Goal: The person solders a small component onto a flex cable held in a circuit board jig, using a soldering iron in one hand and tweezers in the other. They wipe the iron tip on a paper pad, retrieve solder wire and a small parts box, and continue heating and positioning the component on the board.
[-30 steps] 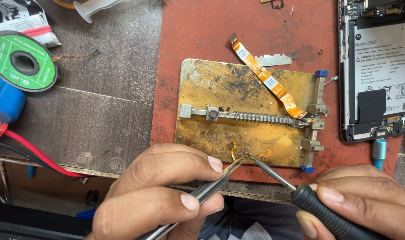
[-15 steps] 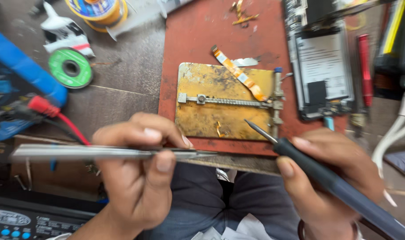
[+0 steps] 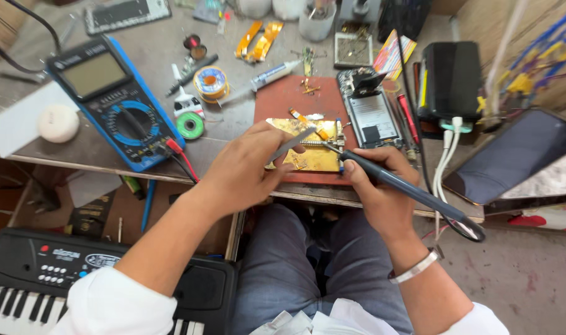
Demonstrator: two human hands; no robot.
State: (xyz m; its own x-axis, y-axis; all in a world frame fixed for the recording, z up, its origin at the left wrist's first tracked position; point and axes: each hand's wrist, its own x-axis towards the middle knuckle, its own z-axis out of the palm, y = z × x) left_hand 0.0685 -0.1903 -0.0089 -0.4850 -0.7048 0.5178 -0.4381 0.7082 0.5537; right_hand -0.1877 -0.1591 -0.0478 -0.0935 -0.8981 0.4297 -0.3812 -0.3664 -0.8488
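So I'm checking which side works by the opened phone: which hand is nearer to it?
Right. The right hand, gripping the soldering iron, sits just below the opened phone. The left hand, holding tweezers, lies farther left, across the brass holder plate.

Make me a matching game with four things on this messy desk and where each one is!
Things:
1. tweezers
2. soldering iron
3. multimeter
4. keyboard

Places:
A. below the desk, bottom left
B. in the right hand
C. on the desk, far left
D. in the left hand

Pairs: 1-D, 2-B, 3-C, 4-A
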